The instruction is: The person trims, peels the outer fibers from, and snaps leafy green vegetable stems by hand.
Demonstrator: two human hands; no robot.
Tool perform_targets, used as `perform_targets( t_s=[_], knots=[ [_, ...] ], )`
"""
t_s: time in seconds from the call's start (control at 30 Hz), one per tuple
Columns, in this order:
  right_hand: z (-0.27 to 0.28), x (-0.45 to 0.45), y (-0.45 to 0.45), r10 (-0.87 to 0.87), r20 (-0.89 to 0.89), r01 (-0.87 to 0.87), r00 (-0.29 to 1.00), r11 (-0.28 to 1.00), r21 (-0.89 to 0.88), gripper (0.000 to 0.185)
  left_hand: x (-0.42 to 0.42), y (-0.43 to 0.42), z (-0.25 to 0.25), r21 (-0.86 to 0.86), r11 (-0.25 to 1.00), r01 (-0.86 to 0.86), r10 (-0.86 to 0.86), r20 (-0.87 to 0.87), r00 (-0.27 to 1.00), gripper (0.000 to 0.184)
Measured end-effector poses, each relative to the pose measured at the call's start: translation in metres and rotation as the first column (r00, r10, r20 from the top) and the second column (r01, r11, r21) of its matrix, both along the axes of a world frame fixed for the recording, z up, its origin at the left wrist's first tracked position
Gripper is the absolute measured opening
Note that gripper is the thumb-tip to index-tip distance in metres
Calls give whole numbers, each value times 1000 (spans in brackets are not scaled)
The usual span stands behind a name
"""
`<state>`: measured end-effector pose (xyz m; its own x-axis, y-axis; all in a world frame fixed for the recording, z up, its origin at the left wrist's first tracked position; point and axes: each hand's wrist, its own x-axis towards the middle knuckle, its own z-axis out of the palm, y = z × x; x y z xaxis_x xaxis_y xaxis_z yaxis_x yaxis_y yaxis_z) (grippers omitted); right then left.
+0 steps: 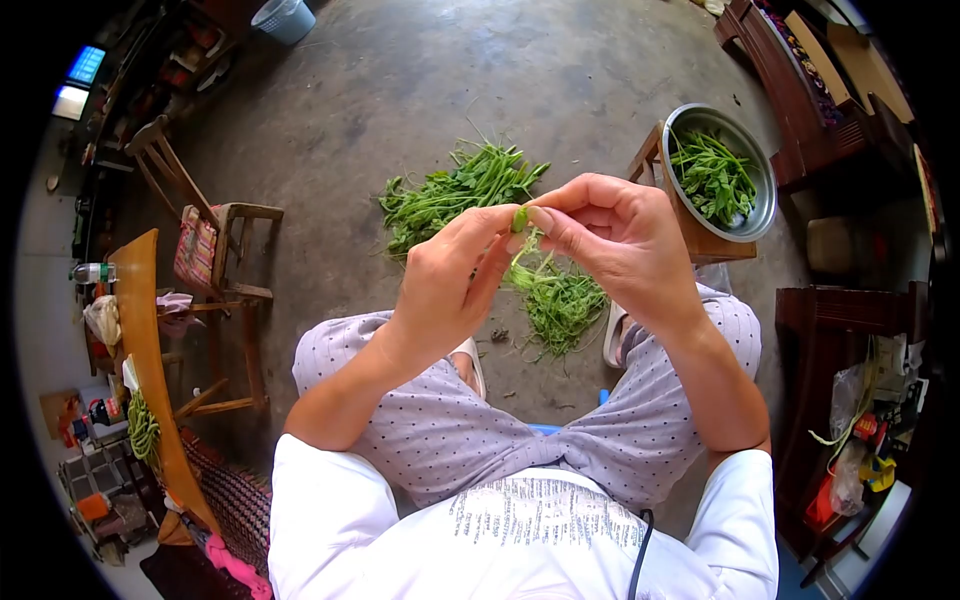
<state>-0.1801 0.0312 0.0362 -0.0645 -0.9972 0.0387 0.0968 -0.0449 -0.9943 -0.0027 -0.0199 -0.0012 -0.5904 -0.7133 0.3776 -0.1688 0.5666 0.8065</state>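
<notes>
My left hand (445, 280) and my right hand (625, 245) meet in front of me, fingertips nearly touching. Between them is a small piece of green vegetable stem (519, 218), pinched by the thumb and fingers of both hands. Thin pale-green strands (530, 245) show just below the fingertips; whether they hang from the stem I cannot tell. On the floor beyond my left hand lies a heap of long leafy green stems (460, 195). A looser pile of stringy green trimmings (562, 308) is below my hands, between my feet.
A metal basin (766, 190) with green stems (712, 175) rests on a wooden stool (700, 240) at the right. At the left stand a wooden chair (245, 212) and a table (140, 310). Dark wooden furniture (815, 150) lines the right side. A light-blue bucket (285, 20) is far back.
</notes>
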Motion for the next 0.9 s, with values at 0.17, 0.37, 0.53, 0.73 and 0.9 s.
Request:
perform_targets(
  t_s=[0.17, 0.37, 0.53, 0.73, 0.9],
  knots=[
    [3, 2, 2, 28, -43, -25, 999, 997, 77, 13, 0, 0, 4, -164, 986, -29, 40, 65, 997, 27],
    [-3, 10, 1, -65, 19, 64, 998, 998, 23, 13, -3, 5, 3, -99, 993, -65, 66, 15, 998, 22],
    [-8, 3, -3, -5, 109, 1, 994, 999, 39, 17, -1, 1, 17, 433, 901, 18, 91, -229, 969, 20],
    [-16, 4, -10, 157, 244, -125, 957, 982, -142, 18, 9, -7, 21, 680, 714, 167, 82, -317, 945, 27],
    [-14, 6, -8, 186, 262, -138, 947, 972, -190, 13, 13, -10, 24, 732, 663, 159, 101, -297, 949, 27]
  ],
)
